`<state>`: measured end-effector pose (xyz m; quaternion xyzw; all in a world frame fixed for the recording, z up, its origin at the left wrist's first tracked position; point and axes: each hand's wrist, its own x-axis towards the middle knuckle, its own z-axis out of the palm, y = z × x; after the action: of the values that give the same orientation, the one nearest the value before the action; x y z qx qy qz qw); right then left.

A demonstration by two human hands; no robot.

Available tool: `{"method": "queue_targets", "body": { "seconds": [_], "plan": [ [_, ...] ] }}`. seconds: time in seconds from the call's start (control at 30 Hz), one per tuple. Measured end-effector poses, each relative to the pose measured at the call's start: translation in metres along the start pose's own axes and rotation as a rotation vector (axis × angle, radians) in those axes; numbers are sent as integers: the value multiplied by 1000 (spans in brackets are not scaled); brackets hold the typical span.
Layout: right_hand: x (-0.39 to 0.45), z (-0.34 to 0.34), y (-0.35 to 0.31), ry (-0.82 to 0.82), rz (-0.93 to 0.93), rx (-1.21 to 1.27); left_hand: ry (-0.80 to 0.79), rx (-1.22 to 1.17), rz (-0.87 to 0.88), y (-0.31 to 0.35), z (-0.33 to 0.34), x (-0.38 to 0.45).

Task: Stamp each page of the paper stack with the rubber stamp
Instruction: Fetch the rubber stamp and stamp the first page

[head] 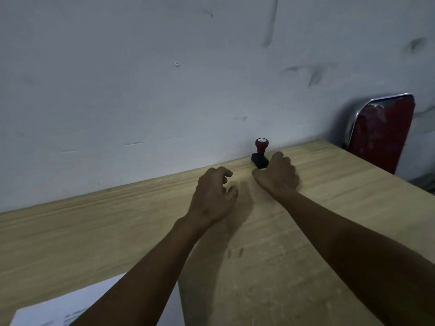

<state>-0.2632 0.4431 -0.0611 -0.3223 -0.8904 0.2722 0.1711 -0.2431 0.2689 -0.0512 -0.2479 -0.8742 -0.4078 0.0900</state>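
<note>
The rubber stamp (260,153), with a red knob handle and a black base, stands upright at the far edge of the wooden table (117,220), against the wall. My right hand (277,175) lies just in front of it, fingers curled loosely, close to the base but holding nothing. My left hand (214,196) hovers over the table to the left, fingers bent and apart, empty. The paper stack (66,304), white with printed lines, lies at the near left corner, partly hidden under my left forearm.
A pale scuffed wall (164,78) runs right behind the table's far edge. A red padded chair back with a chrome frame (381,130) stands beyond the table's right edge.
</note>
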Motion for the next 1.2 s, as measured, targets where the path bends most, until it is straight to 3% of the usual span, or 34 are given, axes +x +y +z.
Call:
{"method": "queue_targets", "body": {
  "seconds": [0.2, 0.47, 1.03, 1.2],
  "plan": [
    [31, 19, -1, 39, -10, -112, 31, -21, -16, -15, 4, 12],
    [25, 19, 3, 77, -45, -28, 41, -16, -31, -19, -7, 3],
    [-218, -80, 19, -101, -172, 122, 127, -69, -99, 38, -66, -141],
    [-263, -92, 30, -204, -112, 207, -38, -125, -100, 50, -78, -194]
  ]
}}
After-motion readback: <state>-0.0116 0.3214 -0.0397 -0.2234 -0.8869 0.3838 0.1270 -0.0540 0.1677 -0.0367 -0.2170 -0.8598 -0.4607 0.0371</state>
